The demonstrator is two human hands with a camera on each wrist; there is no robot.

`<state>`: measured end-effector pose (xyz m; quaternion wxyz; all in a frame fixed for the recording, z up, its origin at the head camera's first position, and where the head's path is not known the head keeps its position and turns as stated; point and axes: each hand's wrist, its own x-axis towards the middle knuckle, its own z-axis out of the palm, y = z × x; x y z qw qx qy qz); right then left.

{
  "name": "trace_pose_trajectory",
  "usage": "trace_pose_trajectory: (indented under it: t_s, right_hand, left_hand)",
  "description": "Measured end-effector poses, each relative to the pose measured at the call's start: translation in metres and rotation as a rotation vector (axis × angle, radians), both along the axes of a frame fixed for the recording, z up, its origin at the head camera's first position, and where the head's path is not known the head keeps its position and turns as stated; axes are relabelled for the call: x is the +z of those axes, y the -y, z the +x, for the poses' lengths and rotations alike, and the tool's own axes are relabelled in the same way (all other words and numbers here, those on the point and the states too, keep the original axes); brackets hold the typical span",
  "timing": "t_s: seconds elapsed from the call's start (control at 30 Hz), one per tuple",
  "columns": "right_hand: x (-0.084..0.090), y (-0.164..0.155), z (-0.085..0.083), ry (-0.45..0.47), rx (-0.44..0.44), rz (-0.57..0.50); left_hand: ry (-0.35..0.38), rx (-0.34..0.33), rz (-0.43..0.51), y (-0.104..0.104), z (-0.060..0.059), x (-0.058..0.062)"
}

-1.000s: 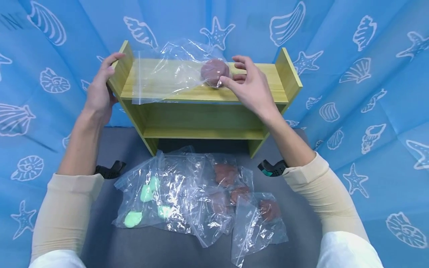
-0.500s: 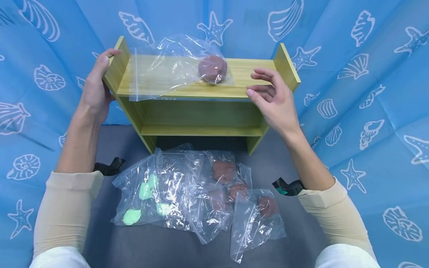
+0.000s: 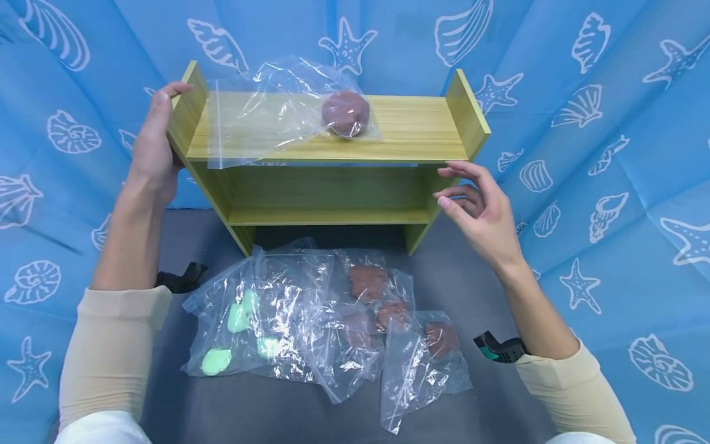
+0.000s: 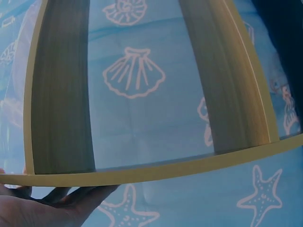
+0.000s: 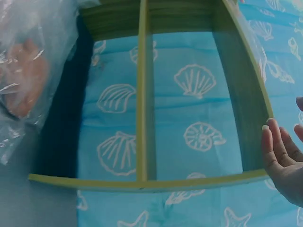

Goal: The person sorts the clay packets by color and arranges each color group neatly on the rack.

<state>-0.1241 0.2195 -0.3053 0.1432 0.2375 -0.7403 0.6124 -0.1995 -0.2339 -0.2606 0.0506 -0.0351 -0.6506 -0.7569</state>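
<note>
A yellow-green wooden shelf [image 3: 327, 216] stands upright on the grey table. On its top board lies a clear zip bag [image 3: 249, 123] holding a round reddish-brown lump [image 3: 345, 113]; the bag's zip end hangs over the front edge. My left hand [image 3: 152, 148] holds the shelf's left side panel near the top, a finger over its edge. In the left wrist view, that hand's other fingers lie along the panel's outer face. My right hand [image 3: 485, 213] is beside the right side panel, loosely curled with nothing in it; whether its fingertips touch the wood I cannot tell.
In front of the shelf, several overlapping clear zip bags [image 3: 288, 364] lie on the grey table [image 3: 249, 413]. Some contain pale green lumps [image 3: 216, 361], others reddish-brown lumps [image 3: 440, 339]. A blue shell-print curtain [image 3: 399, 37] hangs behind and at both sides.
My right hand has let go of the bagged lump and moved right and down, to beside the right panel. The bag stays on the top board. My left hand keeps its hold.
</note>
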Motion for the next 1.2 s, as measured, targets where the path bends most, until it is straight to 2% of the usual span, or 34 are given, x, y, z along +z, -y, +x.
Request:
trace_pose_trajectory:
  t_s: [0.1, 0.27, 0.33, 0.67, 1.0, 1.2]
  right_hand:
    - [-0.012, -0.009, 0.005, -0.008, 0.014, 0.039]
    - [-0.033, -0.022, 0.015, -0.001, 0.029, 0.199]
    - [-0.041, -0.026, 0.021, 0.009, 0.034, 0.233]
    - [-0.082, -0.042, 0.046, 0.082, 0.035, 0.243]
    - [-0.135, -0.046, 0.076, 0.271, 0.004, 0.212]
    - [-0.152, -0.060, 0.091, 0.329, -0.042, 0.246]
  left_hand:
    - [0.004, 0.011, -0.013, 0.000, 0.000, 0.000]
    - [0.025, 0.010, -0.010, 0.000, 0.000, 0.001]
    - [0.023, 0.009, -0.011, -0.001, 0.001, 0.001]
    - [0.010, 0.030, -0.019, -0.002, 0.001, 0.001]
    - [0.022, 0.047, -0.036, 0.001, 0.004, 0.002]
    - [0.045, 0.041, -0.035, -0.002, 0.003, 0.004]
